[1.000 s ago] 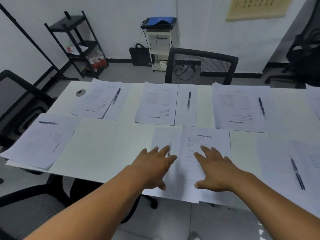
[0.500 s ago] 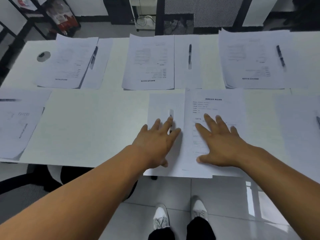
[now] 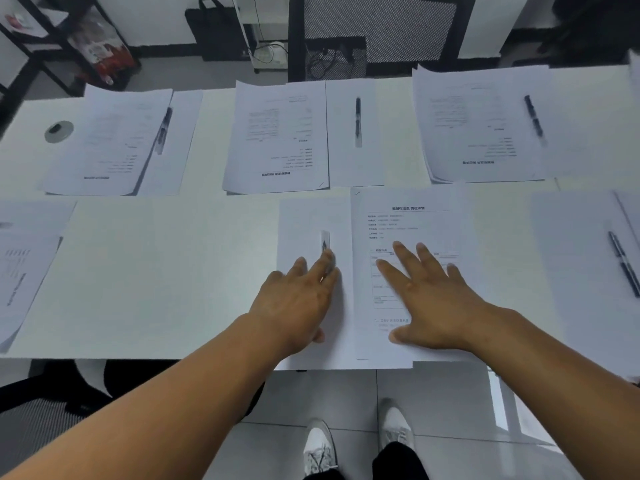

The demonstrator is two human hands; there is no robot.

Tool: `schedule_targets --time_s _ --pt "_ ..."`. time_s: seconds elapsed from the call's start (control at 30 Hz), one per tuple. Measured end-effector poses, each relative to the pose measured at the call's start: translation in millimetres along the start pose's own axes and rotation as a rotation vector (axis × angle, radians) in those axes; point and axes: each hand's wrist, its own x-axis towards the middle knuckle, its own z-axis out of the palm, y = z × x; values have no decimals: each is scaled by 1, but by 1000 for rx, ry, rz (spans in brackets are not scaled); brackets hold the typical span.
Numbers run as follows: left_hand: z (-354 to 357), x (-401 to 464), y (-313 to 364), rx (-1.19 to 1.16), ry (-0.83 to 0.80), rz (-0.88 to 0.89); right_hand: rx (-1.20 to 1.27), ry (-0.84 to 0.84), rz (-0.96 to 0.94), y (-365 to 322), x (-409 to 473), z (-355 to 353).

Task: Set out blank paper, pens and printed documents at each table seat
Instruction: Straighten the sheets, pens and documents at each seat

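On the near edge of the white table [image 3: 166, 271] lie a blank sheet [image 3: 304, 223] and, to its right, a printed document [image 3: 412, 220]. My left hand [image 3: 298, 303] rests flat on the blank sheet with fingers spread, covering most of a pen [image 3: 325, 241] whose tip shows beyond my fingertips. Flat on the printed document lies my right hand [image 3: 433, 299], fingers apart. Both sheets overhang the table edge slightly. Neither hand grips anything.
Three far seats hold paper sets with pens: left [image 3: 162, 129], middle [image 3: 358, 121], right [image 3: 535, 119]. More sets lie at the far left [image 3: 20, 271] and near right with a pen [image 3: 623, 265]. A round cable grommet [image 3: 59, 131] sits far left. A black mesh chair [image 3: 377, 29] stands behind the table.
My head has tilted down, so my shoes and the floor come into view. Both hands stay flat on the near sheets and have slid them slightly forward.
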Motion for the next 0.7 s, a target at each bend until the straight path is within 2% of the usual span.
schedule_targets --time_s 0.7 --pt "2 5 1 22 -5 -4 -4 1 -19 -3 -3 9"
